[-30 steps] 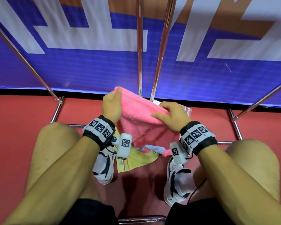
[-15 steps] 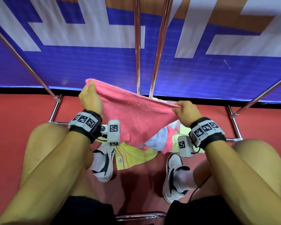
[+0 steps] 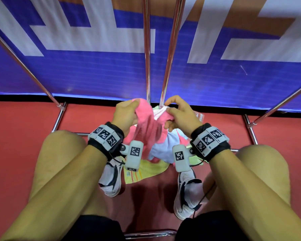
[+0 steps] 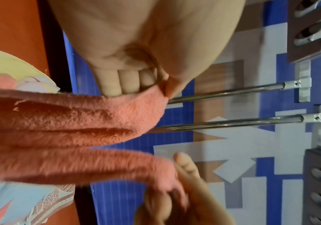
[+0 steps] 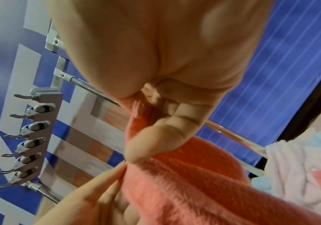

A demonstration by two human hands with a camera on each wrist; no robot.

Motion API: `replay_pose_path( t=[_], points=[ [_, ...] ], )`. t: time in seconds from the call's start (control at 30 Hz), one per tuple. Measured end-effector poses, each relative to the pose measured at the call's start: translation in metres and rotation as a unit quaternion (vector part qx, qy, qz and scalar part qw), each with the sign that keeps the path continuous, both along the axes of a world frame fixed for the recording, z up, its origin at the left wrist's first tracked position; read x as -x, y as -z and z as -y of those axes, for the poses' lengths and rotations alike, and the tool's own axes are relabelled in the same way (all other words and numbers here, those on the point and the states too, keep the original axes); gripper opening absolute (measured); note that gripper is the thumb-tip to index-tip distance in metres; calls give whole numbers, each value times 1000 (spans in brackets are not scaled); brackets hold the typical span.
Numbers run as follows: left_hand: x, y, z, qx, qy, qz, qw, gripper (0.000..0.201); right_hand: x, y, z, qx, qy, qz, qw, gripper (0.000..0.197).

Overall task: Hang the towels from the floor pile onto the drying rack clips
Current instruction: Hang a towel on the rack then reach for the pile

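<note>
- Head view: the person sits with knees apart, facing the drying rack (image 3: 147,66). The left hand (image 3: 124,113) and right hand (image 3: 180,113) are close together above the towel pile (image 3: 161,150) on the red floor (image 3: 24,127). Both hands pinch the pink towel (image 3: 147,126), which hangs bunched between them over the pile. The pile lies between the shoes (image 3: 111,178).
- Left wrist view: the left hand's fingers (image 4: 110,82) curl against the thumb, pinching a corner of the pink towel (image 4: 68,121). The right hand (image 4: 184,197) grips the towel's far edge. Two rack bars (image 4: 232,121) run behind.
- Right wrist view: the right hand (image 5: 165,121) pinches a fold of the pink towel (image 5: 194,182) between thumb and curled fingers. The left hand (image 5: 90,197) sits just beside it, touching the towel. A row of clips (image 5: 32,143) hangs on the rack, well apart from the towel.
</note>
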State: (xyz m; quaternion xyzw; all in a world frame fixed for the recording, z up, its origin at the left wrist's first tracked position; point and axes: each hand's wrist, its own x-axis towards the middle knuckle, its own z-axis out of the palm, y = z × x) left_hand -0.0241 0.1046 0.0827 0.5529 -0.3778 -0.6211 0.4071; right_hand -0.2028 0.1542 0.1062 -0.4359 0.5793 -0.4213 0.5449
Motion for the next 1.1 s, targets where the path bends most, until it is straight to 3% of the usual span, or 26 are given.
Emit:
replay_pose_path(
  t=[0.1,0.23,0.43,0.63,0.8,1.1],
  points=[
    [12,-7,-10,34,65,-21,997,24,-12,-5,5,4,-3,29,1000,28],
    [16,-4,-12,85,57,10,995,16,-20,-2,11,21,-1,42,999,39],
    [13,-7,-6,133,39,52,989,10,-20,6,18,62,-23,5,998,17],
    [11,-4,-8,152,65,91,982,18,-16,9,18,49,-57,-56,996,14],
    [10,-1,-7,153,71,92,981,21,-15,9,19,34,-62,-39,997,15],
    [13,0,-11,169,119,59,977,27,-16,16,19,84,-46,-101,990,17]
  ],
)
